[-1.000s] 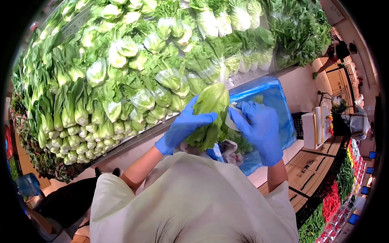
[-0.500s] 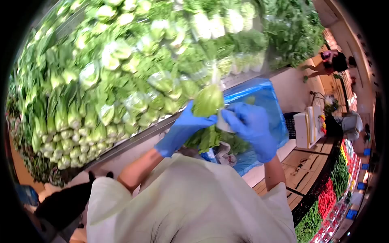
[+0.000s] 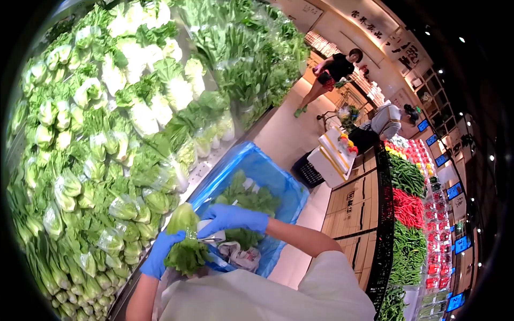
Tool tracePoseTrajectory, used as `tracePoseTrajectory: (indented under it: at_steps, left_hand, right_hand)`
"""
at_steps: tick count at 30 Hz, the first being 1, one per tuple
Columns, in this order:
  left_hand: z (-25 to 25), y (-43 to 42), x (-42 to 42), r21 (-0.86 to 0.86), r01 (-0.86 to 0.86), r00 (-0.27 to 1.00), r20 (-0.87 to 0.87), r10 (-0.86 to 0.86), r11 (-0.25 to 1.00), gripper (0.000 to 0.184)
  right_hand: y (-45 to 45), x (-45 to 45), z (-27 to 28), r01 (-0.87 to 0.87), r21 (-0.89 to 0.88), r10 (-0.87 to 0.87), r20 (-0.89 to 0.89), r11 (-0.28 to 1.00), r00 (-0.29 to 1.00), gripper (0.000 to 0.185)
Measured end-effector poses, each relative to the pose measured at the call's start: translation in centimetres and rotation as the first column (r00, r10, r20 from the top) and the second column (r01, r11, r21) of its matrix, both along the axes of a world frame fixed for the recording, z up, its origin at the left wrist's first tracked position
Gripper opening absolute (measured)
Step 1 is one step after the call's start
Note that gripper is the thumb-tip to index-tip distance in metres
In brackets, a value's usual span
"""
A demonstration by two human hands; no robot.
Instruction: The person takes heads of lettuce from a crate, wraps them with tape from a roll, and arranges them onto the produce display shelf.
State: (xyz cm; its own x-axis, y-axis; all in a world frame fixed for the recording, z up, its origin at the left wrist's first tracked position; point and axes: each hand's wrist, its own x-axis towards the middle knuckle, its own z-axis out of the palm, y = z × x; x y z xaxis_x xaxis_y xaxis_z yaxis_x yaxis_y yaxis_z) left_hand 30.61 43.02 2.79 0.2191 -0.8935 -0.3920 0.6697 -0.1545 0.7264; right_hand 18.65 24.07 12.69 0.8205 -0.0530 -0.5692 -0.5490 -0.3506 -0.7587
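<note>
My left hand (image 3: pixel 161 253), in a blue glove, is closed around a head of lettuce (image 3: pixel 187 257) near the front edge of the vegetable display. The lettuce's pale end (image 3: pixel 183 218) points up and its frilly leaves hang below the hand. My right hand (image 3: pixel 235 219), also gloved in blue, is closed on a white, rounded object (image 3: pixel 211 231) held against the lettuce; its exact kind is unclear. Just beyond my hands is a crate lined with blue plastic (image 3: pixel 292 206). Loose green leaves (image 3: pixel 250 199) and a crumpled greyish bag (image 3: pixel 241 258) lie in it.
Stacked bok choy (image 3: pixel 80 286) and Chinese cabbages (image 3: pixel 144 115) fill the sloping display at left. White foam boxes (image 3: pixel 329 158) stand beyond the crate. At right is a counter with red peppers (image 3: pixel 407 208) and green peppers. Two people (image 3: pixel 338 67) are farther back.
My view has swung to the right, so the hands and lettuce appear lower and farther left. Both hands keep their hold, and more of the lined crate shows.
</note>
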Motion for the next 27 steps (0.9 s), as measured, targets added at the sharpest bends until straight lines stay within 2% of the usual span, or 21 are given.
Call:
tracePoseTrajectory:
  at_steps: [2, 4, 6, 8, 10, 12, 14, 15, 16, 17, 18, 20, 22, 23, 24, 25, 27]
  left_hand:
    - [3.2, 0.1, -1.2, -0.003, -0.031, 0.979, -0.203, 0.03, 1.0, 0.039]
    - [1.1, 0.8, -0.5, 0.055, 0.094, 0.944, -0.323, -0.071, 0.994, 0.041]
    - [1.1, 1.4, -0.6, -0.015, 0.089, 0.865, -0.495, -0.085, 0.996, 0.042]
    - [0.0, 1.8, -0.4, -0.01, 0.157, 0.782, -0.61, -0.13, 0.988, 0.058]
    - [-1.2, 2.5, -0.2, -0.109, 0.13, 0.678, -0.716, -0.169, 0.985, 0.06]
    - [0.3, 3.3, -0.3, -0.088, 0.073, 0.671, -0.733, -0.115, 0.993, 0.06]
    - [1.4, 4.1, -0.5, -0.072, 0.02, 0.645, -0.761, -0.068, 0.997, 0.059]
    - [1.3, 4.5, -0.7, -0.074, -0.002, 0.677, -0.734, -0.053, 0.997, 0.058]
    - [1.7, 4.8, -0.8, -0.062, -0.013, 0.674, -0.738, -0.037, 0.998, 0.058]
    - [2.3, 5.1, -0.8, -0.057, 0.01, 0.696, -0.717, -0.048, 0.998, 0.057]
    - [2.9, 5.3, -0.9, -0.051, 0.036, 0.717, -0.694, -0.061, 0.998, 0.056]
    - [2.8, 5.4, -1.6, -0.027, 0.062, 0.763, -0.644, -0.065, 0.998, 0.051]
    - [1.5, 5.5, -2.4, 0.093, 0.212, 0.772, -0.627, -0.108, 0.973, 0.044]
    - [2.4, 5.5, -2.7, 0.127, 0.188, 0.813, -0.576, -0.082, 0.974, 0.04]
    - [1.4, 5.4, -2.9, 0.134, 0.181, 0.815, -0.575, -0.072, 0.974, 0.04]
    - [-0.4, 5.2, -3.2, 0.074, 0.214, 0.869, -0.469, -0.155, 0.974, 0.039]
    - [-0.7, 4.9, -3.1, 0.023, 0.249, 0.908, -0.353, -0.225, 0.968, 0.037]
  right_hand:
    - [0.5, -0.5, 1.8, -0.052, -0.098, 0.053, 0.007, 0.994, 0.999, 0.042]
    - [-0.2, -1.8, -0.4, 0.028, 0.146, -0.027, -0.006, 0.989, 1.0, 0.041]
    - [0.4, -2.2, 0.5, 0.14, 0.306, -0.114, -0.101, 0.942, 0.988, 0.037]
    - [1.4, -2.1, 2.5, 0.257, 0.301, -0.209, -0.182, 0.918, 0.961, 0.033]
    - [0.8, -2.5, 0.9, 0.242, 0.377, -0.174, -0.206, 0.894, 0.963, 0.031]
    - [0.4, -2.5, 0.1, 0.243, 0.434, -0.153, -0.233, 0.867, 0.96, 0.029]
    - [0.4, -2.3, -0.1, 0.046, 0.28, 0.031, -0.263, 0.959, 0.964, 0.027]
    - [1.1, -1.9, 0.2, -0.088, 0.179, 0.134, -0.265, 0.98, 0.955, 0.03]
    - [1.7, -1.5, 0.3, -0.098, 0.191, 0.148, -0.268, 0.977, 0.952, 0.03]
    - [2.4, -1.2, 0.4, -0.3, -0.001, 0.285, -0.308, 0.954, 0.908, 0.032]
    - [2.8, -1.0, 0.2, -0.486, -0.184, 0.398, -0.37, 0.855, 0.84, 0.035]
    - [2.8, -1.5, -1.7, -0.493, -0.12, 0.41, -0.407, 0.862, 0.816, 0.04]
    - [2.9, -1.7, -3.0, -0.39, -0.061, 0.376, -0.163, 0.919, 0.912, 0.046]
    - [2.7, -2.1, -4.9, -0.397, -0.055, 0.384, -0.161, 0.916, 0.909, 0.046]
    - [2.3, -2.7, -7.5, -0.361, 0.054, 0.365, -0.097, 0.931, 0.926, 0.042]
    - [2.1, -3.0, -9.2, -0.327, 0.165, 0.337, -0.037, 0.931, 0.941, 0.038]
    - [2.3, -2.7, -10.5, -0.316, 0.229, 0.32, 0.021, 0.921, 0.947, 0.036]
